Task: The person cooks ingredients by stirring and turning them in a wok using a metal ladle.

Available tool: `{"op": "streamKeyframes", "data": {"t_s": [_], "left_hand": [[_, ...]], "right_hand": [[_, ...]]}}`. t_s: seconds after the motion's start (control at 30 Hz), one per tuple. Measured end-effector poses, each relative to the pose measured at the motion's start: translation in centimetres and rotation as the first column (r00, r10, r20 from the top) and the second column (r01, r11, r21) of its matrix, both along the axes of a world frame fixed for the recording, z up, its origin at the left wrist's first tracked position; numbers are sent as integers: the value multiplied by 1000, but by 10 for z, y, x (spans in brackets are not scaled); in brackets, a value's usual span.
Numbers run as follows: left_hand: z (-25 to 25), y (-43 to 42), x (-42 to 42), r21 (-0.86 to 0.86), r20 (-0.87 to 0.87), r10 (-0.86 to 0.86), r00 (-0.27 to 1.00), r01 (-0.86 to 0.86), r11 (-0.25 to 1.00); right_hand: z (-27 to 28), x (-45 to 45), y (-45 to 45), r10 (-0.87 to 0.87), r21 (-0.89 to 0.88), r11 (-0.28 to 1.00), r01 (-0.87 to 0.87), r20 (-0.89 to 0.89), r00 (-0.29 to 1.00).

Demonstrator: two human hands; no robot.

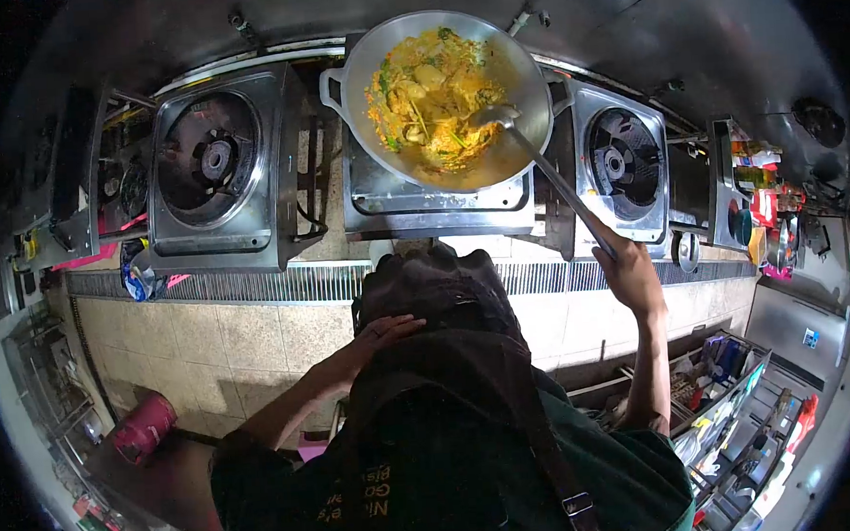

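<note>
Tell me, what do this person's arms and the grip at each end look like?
The left grip and right grip are ordinary human hands, without gloves. Bare forearms emerge from short, dark green sleeves. No cables show on them.

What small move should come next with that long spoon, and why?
Probably a gentle sweep of the long spoon leftward through the food: the right hand grips its handle, its head sits at the food's right edge, and most of the food lies farther left in the pan.
</note>
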State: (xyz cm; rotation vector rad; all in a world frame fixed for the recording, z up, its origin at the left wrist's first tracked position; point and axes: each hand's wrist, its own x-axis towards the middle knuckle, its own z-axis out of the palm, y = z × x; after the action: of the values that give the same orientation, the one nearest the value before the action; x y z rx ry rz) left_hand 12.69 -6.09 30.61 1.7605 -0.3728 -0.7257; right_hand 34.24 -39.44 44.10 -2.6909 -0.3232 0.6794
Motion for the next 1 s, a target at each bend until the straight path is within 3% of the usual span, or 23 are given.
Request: {"op": "streamKeyframes", "data": {"t_s": [0.03,0.07,0.2,0.27,0.33,0.4,0.43,0.47,0.5,0.53,0.57,0.6,0.63,0.67,0.7,0.73,0.77,0.8,0.83,0.9,0.93,0.97,1.0], "left_hand": [[4,0,2,0,-2,0,1000,0,1000],[8,1,5,-33,-24,3,1000,-4,999],[5,-1,6,-49,37,-15,999,17,999],[-14,0,1,-67,14,-29,999,30,997],[-34,-3,-3,-85,-5,-42,999,42,995],[-49,-5,-8,-139,-160,-35,987,13,990],[-60,-7,-11,-135,-157,-36,987,15,991],[-71,-8,-15,-249,-182,-11,983,-35,968],[-65,-9,-12,-358,-209,10,978,-86,930],[-58,-8,-10,-351,-207,11,978,-85,933],[-49,-9,-12,-153,-86,11,996,-25,988],[-33,-10,-12,56,25,-14,1000,13,998],[-25,-9,-13,61,22,-11,1000,9,998],[-20,-10,-13,-190,-267,108,958,-162,968],[-15,-10,-14,-368,-552,132,823,-382,848],[-8,-10,-13,-366,-555,135,821,-387,846],[-2,-8,-11,-207,-290,144,946,-209,956],[1,-7,-11,14,-11,68,998,-68,998],[-2,-7,-13,14,-13,68,998,-68,998],[-8,-8,-14,-30,100,75,992,-73,997],[-8,-8,-13,-29,100,75,992,-72,997],[-7,-8,-12,-89,-82,92,992,-99,991],[-6,-8,-10,-142,-261,98,960,-139,980]], "right_hand": [[8,-3,4,-97,-131,988,82,-109,989],[5,-6,0,-96,-129,988,81,-110,989],[-35,-13,-19,35,-141,989,-48,-90,995],[-77,-13,-27,-48,-99,994,36,-119,992],[-108,-13,-13,-33,14,999,33,-15,999],[-132,-10,0,-30,89,996,29,12,999],[-141,-6,9,-69,44,997,70,-24,997],[-149,-7,18,-109,-3,994,109,-61,992],[-148,-10,27,-102,121,987,103,-16,995],[-147,-10,34,-98,245,966,88,31,995],[-156,-13,31,-59,387,922,-3,148,987],[-143,-17,35,-55,393,920,-6,143,988],[-117,-19,40,-150,381,911,160,-56,987],[-103,-22,42,-241,334,888,316,-246,939],[-138,-31,20,-138,635,764,118,-18,990],[-120,-36,21,-134,634,764,117,-21,991],[-95,-40,17,-192,623,678,389,-361,912],[-67,-40,19,-207,513,577,635,-660,722],[-47,-40,26,-193,397,793,462,-556,809],[-41,-44,32,-177,415,761,498,-606,775],[-39,-47,32,-159,428,728,536,-655,738],[-47,-51,29,-86,501,676,540,-674,733],[-49,-53,34,-91,471,712,520,-673,734]]}}
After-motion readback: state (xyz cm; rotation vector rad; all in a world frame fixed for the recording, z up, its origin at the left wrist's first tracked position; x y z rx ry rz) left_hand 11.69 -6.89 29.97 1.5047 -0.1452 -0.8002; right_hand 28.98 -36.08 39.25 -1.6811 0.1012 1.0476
